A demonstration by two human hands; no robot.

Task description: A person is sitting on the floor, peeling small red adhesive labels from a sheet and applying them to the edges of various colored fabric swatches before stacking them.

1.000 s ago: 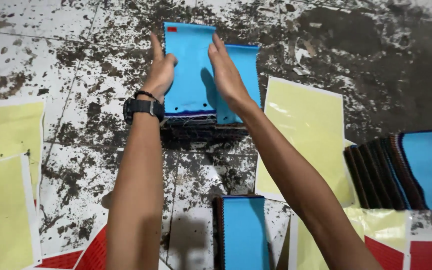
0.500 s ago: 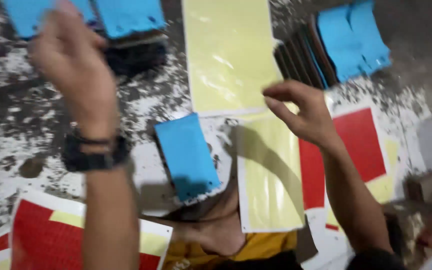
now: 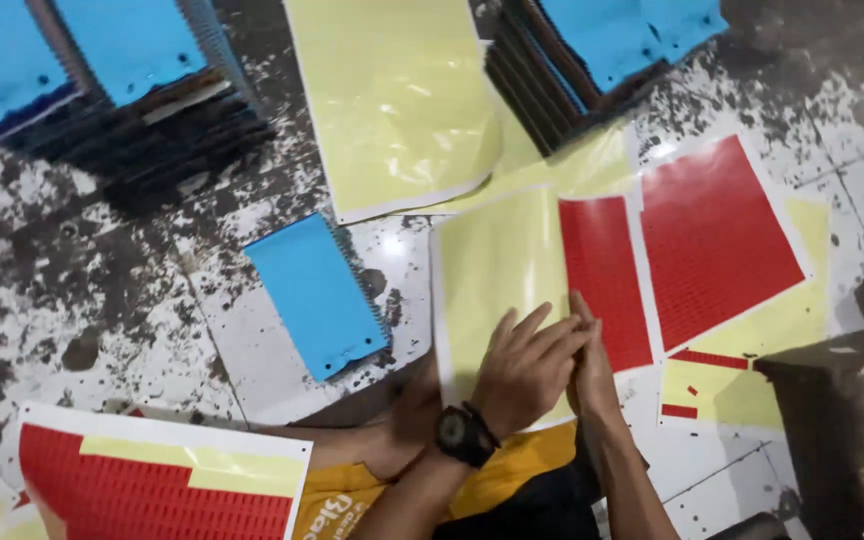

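Note:
My left hand (image 3: 524, 368), with a black watch on its wrist, lies fingers spread on a sheet that is half pale yellow backing (image 3: 497, 270) and half red stickers (image 3: 604, 275). Pressed against it on the right is my right hand (image 3: 592, 372), seen edge-on. The fingertips of both hands meet at the border between the yellow and the red. Whether a sticker is pinched there is hidden. A single blue spiral notebook (image 3: 317, 295) lies flat on the floor to the left of the sheet, apart from both hands.
Stacks of blue-covered spiral notebooks stand at the top left (image 3: 102, 80) and top right (image 3: 602, 50). A bare yellow sheet (image 3: 392, 100) lies between them. More red sticker sheets lie at the right (image 3: 722, 240) and bottom left (image 3: 152, 485). The floor is stained grey and white.
My hands left the far stack of notebooks and came down near my lap onto the yellow and red sheet. The view swung down and to the right.

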